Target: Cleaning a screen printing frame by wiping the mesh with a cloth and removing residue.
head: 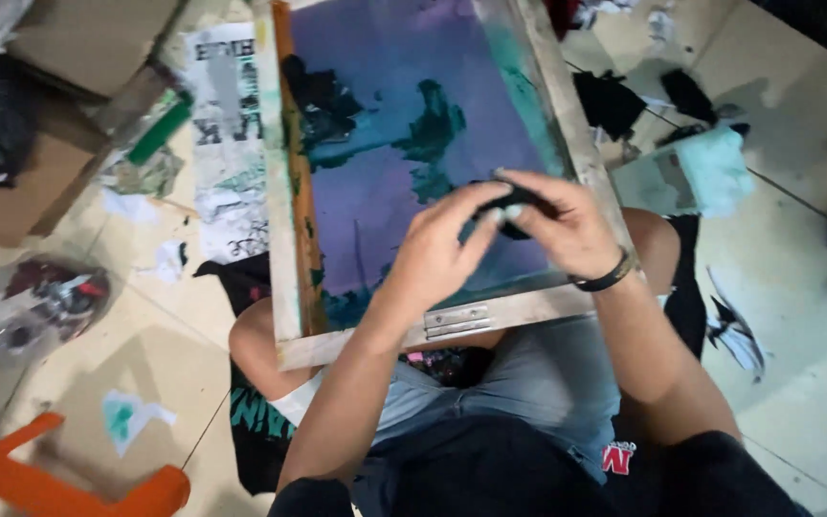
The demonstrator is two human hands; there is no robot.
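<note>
Across the middle of the frame a wooden screen-printing frame (291, 239) rests tilted on the seated person's knees, its purple mesh (385, 191) smeared with teal and dark ink. Both hands meet over the lower right part of the mesh: the left hand (437, 251) and the right hand (567, 225) pinch a small dark wad (517, 206), perhaps a cloth, between their fingertips, held just above or against the screen; which one I cannot tell. Judging from the ink, much of it remains on the mesh, with heavy patches toward the upper left and along the bottom edge, so any wiping looks far from finished. A black band circles the right wrist.

Beneath lies a pale tiled floor (796, 316), littered with paper scraps. At the upper left sit cardboard boxes (40, 182) and a printed sheet (227, 144); an orange plastic piece (59, 483) shows at the lower left, and dark cloth bits lie at the upper right.
</note>
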